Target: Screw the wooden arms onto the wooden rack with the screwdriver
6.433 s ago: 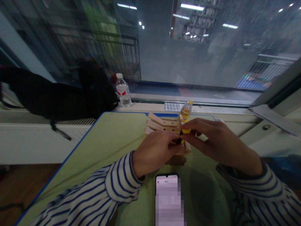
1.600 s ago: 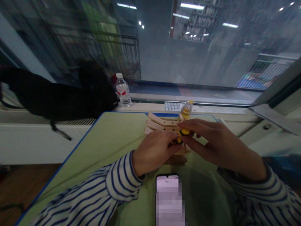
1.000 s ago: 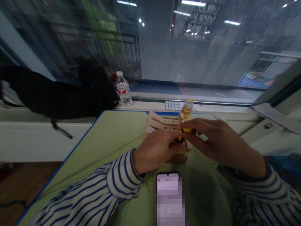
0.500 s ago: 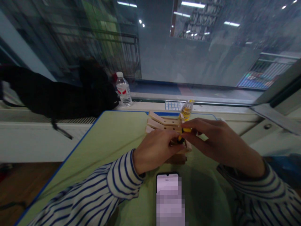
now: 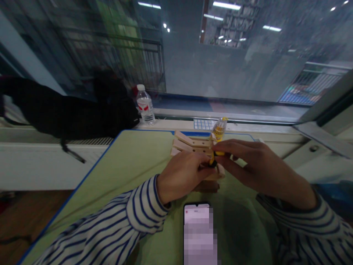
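My right hand [image 5: 256, 169] pinches a small yellow piece with a black end [image 5: 219, 153] between thumb and fingertips. Close against it, my left hand [image 5: 184, 173] is closed around a second small yellow-and-black piece [image 5: 213, 162]. What kind of pieces they are, and whether they join, I cannot tell. Both hands are over a light wooden construction [image 5: 190, 141], made of angled strips with round holes. My left hand covers much of its near side, and part of its wood shows below the fingers.
A phone [image 5: 200, 235] lies on the green blue-edged table [image 5: 132, 154] in front of me. Behind the wooden construction stands a clear bottle with yellow print [image 5: 220, 129]. On the window ledge are a water bottle [image 5: 145, 105] and a black bag or garment [image 5: 71, 114].
Both hands hold nearly the same pose. The yellow-and-black piece at my left fingertips has turned or shifted slightly, and my right wrist sits a little farther right.
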Action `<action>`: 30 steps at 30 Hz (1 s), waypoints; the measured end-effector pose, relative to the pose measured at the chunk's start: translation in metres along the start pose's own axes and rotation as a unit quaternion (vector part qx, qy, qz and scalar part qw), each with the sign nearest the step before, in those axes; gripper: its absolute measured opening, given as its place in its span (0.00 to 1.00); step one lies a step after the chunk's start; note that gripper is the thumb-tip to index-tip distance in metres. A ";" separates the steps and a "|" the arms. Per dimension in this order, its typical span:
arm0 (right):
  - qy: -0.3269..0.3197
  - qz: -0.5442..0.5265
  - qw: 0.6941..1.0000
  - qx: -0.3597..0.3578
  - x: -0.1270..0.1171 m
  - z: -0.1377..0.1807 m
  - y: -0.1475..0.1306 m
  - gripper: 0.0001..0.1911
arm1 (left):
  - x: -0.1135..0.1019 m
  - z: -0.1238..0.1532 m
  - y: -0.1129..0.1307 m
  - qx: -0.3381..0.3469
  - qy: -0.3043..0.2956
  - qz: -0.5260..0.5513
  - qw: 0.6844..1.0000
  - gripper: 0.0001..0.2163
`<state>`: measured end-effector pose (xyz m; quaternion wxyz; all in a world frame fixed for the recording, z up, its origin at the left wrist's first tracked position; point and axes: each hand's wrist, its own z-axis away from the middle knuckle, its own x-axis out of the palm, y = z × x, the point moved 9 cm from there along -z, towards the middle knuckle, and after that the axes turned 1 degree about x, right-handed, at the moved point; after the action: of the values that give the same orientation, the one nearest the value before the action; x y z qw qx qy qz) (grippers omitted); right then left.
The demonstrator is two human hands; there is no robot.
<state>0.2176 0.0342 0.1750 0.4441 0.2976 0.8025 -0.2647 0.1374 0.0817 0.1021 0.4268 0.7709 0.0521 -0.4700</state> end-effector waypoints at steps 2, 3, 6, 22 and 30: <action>0.000 0.008 1.000 0.001 0.001 0.000 0.001 0.11 | -0.001 0.000 0.002 0.007 0.003 -0.005 1.000 0.09; -0.001 0.011 1.000 0.002 0.001 0.000 0.001 0.10 | -0.002 0.000 0.003 0.009 0.003 -0.005 1.000 0.09; -0.002 0.019 1.000 0.004 0.001 0.000 0.002 0.09 | 0.000 0.000 0.004 0.011 -0.003 0.000 1.000 0.10; 0.001 0.022 0.999 0.030 0.002 -0.002 0.004 0.09 | 0.000 0.000 0.009 0.043 -0.008 -0.011 0.999 0.11; 0.005 0.024 0.999 0.037 0.003 -0.002 0.007 0.12 | 0.002 -0.001 0.003 0.014 -0.013 0.017 1.000 0.11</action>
<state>0.2204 0.0408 0.1726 0.4349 0.3343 0.7870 -0.2823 0.1407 0.0794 0.1026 0.4247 0.7712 0.0269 -0.4734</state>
